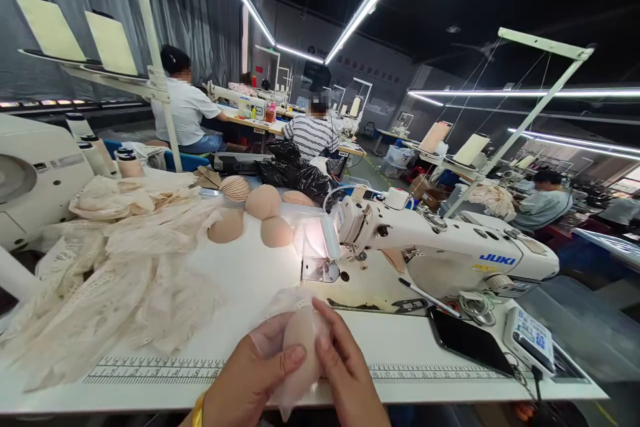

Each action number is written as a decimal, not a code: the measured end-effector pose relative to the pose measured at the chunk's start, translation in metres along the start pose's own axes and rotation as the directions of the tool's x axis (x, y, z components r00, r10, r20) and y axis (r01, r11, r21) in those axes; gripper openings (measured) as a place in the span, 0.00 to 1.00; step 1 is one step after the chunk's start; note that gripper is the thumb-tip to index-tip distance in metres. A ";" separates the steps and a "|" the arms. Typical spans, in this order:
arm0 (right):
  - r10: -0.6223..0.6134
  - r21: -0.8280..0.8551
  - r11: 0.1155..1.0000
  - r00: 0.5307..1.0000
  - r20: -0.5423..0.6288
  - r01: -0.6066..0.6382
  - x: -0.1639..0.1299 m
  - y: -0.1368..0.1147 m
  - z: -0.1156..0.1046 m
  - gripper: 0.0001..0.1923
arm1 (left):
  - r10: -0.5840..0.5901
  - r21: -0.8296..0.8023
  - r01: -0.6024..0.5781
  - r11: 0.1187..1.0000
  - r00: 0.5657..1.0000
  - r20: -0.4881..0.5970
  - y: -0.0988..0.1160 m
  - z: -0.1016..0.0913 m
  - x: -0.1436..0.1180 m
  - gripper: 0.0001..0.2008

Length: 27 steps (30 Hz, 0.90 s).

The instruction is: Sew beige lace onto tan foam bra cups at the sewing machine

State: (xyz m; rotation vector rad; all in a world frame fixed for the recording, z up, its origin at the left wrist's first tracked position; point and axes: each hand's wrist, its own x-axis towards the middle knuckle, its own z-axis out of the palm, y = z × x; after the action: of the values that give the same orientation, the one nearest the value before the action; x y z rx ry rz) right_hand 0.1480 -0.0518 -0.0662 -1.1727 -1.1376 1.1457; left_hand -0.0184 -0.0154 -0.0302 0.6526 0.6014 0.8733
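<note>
Gripped cup [300, 353] with left hand [250, 380] and right hand [345, 373] closed around it; spare cups [263, 201] at twelve o'clock, lace [115, 280] at ten.

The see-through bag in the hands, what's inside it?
Inside the thin bag sits a beige foam cup, held by left hand and right hand. Its lower part is hidden by fingers.

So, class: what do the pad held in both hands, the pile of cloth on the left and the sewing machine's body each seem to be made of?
Pad: probably moulded foam, matt beige, smoothly domed, under a thin clear film.
Cloth: cream lace, with openwork holes and soft folds.
Machine: glossy white, painted metal or plastic; unclear which.
</note>
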 end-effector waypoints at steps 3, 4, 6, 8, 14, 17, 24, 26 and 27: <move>0.116 0.298 0.948 0.993 0.001 -0.111 0.010 -0.015 0.000 0.36 | 0.017 -0.008 -0.016 1.000 1.000 0.021 -0.004 -0.002 -0.004 0.26; 0.118 0.375 0.920 0.993 -0.002 -0.108 0.010 -0.016 0.002 0.38 | 0.031 -0.021 -0.031 0.999 0.999 0.011 -0.003 -0.003 -0.004 0.26; 0.113 0.462 0.882 0.994 -0.006 -0.098 0.008 -0.014 0.008 0.43 | 0.046 -0.054 -0.047 0.997 0.999 -0.005 -0.001 -0.003 -0.003 0.27; 0.123 0.485 0.869 0.992 -0.015 -0.100 0.003 -0.009 0.014 0.46 | 0.035 -0.089 -0.036 0.995 0.999 -0.013 0.001 -0.003 -0.001 0.28; 0.136 0.445 0.892 0.985 -0.107 -0.075 0.000 0.001 0.014 0.50 | 0.057 -0.113 -0.085 0.990 0.972 -0.227 0.003 0.008 0.007 0.22; 0.120 0.427 0.903 0.982 -0.147 -0.047 0.001 0.004 0.011 0.50 | 0.075 -0.118 -0.112 0.987 0.957 -0.279 0.004 0.014 0.011 0.23; 0.114 0.439 0.898 0.973 -0.200 -0.015 0.003 0.005 0.011 0.52 | 0.102 -0.114 -0.140 0.984 0.952 -0.289 0.005 0.023 0.014 0.26; 0.124 0.477 0.879 0.975 -0.185 -0.022 0.004 0.003 0.012 0.51 | 0.107 -0.106 -0.143 0.984 0.950 -0.294 0.004 0.025 0.014 0.27; 0.129 0.493 0.870 0.976 -0.178 -0.025 0.004 0.001 0.013 0.51 | 0.107 -0.105 -0.144 0.984 0.948 -0.299 0.004 0.026 0.014 0.27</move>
State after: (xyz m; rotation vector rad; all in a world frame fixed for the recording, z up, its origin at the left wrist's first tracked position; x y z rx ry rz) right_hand 0.1358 -0.0467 -0.0667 -0.9149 -0.5918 1.2486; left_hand 0.0053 -0.0084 -0.0134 0.4531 0.7699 1.1302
